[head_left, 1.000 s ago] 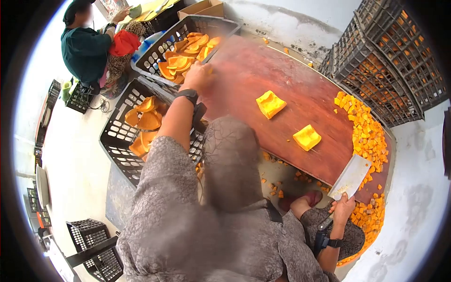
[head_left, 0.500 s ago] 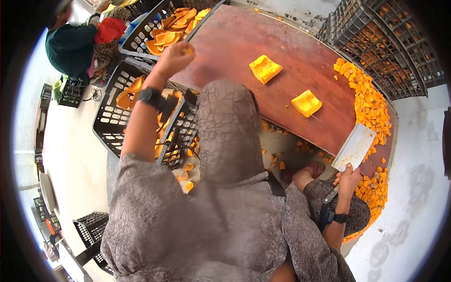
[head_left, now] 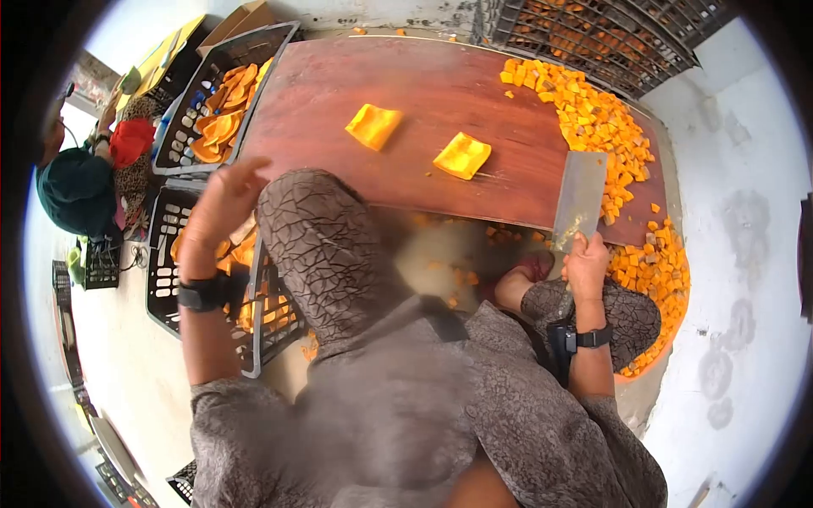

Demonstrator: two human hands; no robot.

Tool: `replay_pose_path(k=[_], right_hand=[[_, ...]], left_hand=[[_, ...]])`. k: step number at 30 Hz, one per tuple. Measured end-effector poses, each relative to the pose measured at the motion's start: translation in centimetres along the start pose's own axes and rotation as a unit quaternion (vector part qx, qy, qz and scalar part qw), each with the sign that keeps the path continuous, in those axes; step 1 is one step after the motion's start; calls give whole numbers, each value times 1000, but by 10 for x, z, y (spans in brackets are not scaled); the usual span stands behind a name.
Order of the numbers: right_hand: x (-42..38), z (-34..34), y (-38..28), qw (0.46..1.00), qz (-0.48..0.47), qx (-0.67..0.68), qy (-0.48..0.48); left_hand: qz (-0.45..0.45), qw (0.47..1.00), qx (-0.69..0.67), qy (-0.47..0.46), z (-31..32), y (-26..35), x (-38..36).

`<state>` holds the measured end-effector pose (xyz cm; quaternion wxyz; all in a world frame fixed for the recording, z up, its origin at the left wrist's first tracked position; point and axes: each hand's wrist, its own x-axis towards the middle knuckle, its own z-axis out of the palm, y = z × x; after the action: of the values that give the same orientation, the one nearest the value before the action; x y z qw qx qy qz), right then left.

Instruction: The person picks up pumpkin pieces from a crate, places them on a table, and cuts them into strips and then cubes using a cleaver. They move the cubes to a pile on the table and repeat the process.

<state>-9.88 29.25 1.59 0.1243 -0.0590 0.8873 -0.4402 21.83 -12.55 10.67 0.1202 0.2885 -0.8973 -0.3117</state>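
My right hand (head_left: 586, 262) is wrapped round the handle of a cleaver (head_left: 581, 193), its broad blade upright in view over the edge of the red board (head_left: 423, 72), beside a heap of diced pumpkin (head_left: 593, 110). Two flat pumpkin pieces, one on the left (head_left: 373, 127) and one on the right (head_left: 462, 156), lie apart on the board with their yellow-orange flesh showing. Slightly blurred, my left hand (head_left: 227, 196) is raised beside my knee, over the black crate of pumpkin pieces (head_left: 166, 254). Its fingers look stretched out, with nothing visible in them.
Another black crate (head_left: 179, 135) with curved pumpkin slices stands at the board's left end. Stacked crates (head_left: 593, 38) line the back right. More dice fill an orange-rimmed tub (head_left: 656, 343) beside my right knee. A person in a dark green top (head_left: 76, 193) sits at far left.
My view has turned, so the board appears further left. My left hand has drawn back from the far crate toward the nearer one, its fingers loosened. My right hand still holds the cleaver.
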Motion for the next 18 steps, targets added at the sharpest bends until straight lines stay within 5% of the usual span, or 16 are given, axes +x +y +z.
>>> replay_pose_path(k=[3, 4, 6, 9, 13, 18], right_hand=[[-1, 1, 1, 996, -52, -66, 10], [2, 2, 9, 997, -48, -65, 14], [9, 6, 28, 980, -160, -109, 52], [4, 6, 19, 981, -151, -118, 45], [-8, 6, 1, 959, -190, -201, 61], [-10, 4, 4, 949, -224, -209, 71]], left_hand=[[68, 997, -25, 18, -31, 52, 27], [20, 1000, 6, -20, -41, 86, 31], [108, 992, -26, -62, -45, 147, 34], [214, 965, -62, -142, -23, 221, 37], [359, 928, 93, -38, 52, 238, 73], [187, 965, 94, -160, 162, 182, 127]])
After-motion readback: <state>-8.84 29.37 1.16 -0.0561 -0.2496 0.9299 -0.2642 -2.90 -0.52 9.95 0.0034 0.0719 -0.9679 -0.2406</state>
